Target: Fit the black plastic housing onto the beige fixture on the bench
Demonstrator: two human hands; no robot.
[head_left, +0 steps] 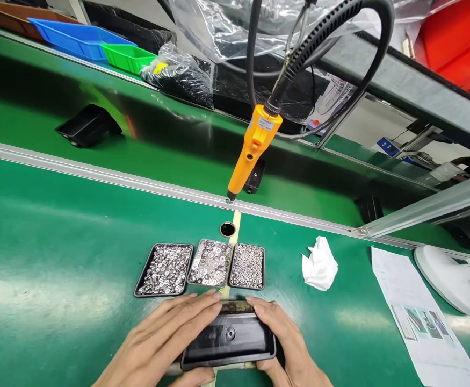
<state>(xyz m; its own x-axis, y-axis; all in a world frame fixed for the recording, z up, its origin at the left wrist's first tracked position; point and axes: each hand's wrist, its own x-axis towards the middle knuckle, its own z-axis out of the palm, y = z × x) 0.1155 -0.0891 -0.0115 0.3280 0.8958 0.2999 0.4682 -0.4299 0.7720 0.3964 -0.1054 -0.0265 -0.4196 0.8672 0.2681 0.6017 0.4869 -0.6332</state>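
Black plastic housing point(229, 339): flat on the green desk point(57, 279), near edge, held from both sides.
Left hand point(162, 344): fingers pressed together, laid along the housing's left side and top edge.
Right hand point(287, 344): fingers curled over its right end.
Three screw trays point(202, 266): just beyond the housing.
Orange screwdriver point(251, 153): hanging above the trays.
White rag point(319, 264): right of the trays.

1. You sit at a green work surface point(57, 242), glossy with soft glare from overhead light.
2. A metal rail point(98, 174) divides it from a green conveyor belt point(170, 134) beyond.
3. Past the belt you see a blue bin point(77, 37) and a green bin point(128, 56).
4. A grey shelf edge point(420, 91) slants across your upper right, beneath something red point(460, 43).
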